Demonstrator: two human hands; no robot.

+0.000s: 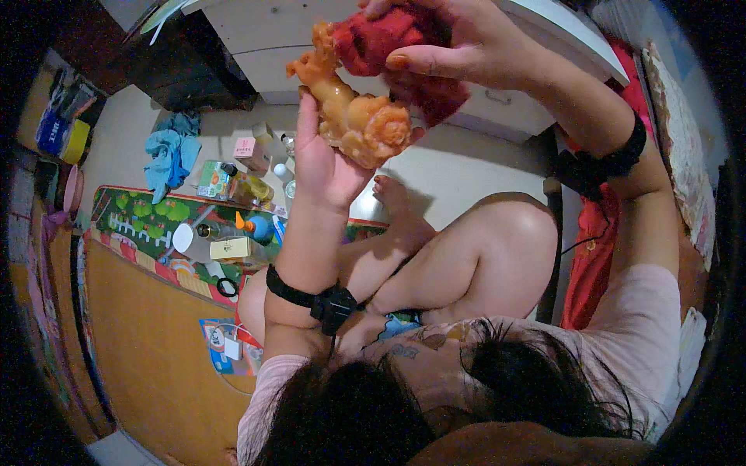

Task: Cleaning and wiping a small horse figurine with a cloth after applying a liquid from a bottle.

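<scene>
A glossy orange ornament, shaped with a rose-like flower at its lower end and a knobbly, branching upper end, rests in my left hand. My left thumb lies along its side; the other fingers are mostly hidden behind it. A bunched red cloth is gripped in my right hand, just above and to the right of the ornament. The cloth meets or overlaps the ornament's upper end, and part of it hangs down below my right palm. Black straps go round both forearms.
White drawers stand close beyond my hands. Left of my legs, a spray bottle, a pink box and several jars and bottles crowd a patterned mat and the floor. Blue cloth lies farther left; a white charger is nearer.
</scene>
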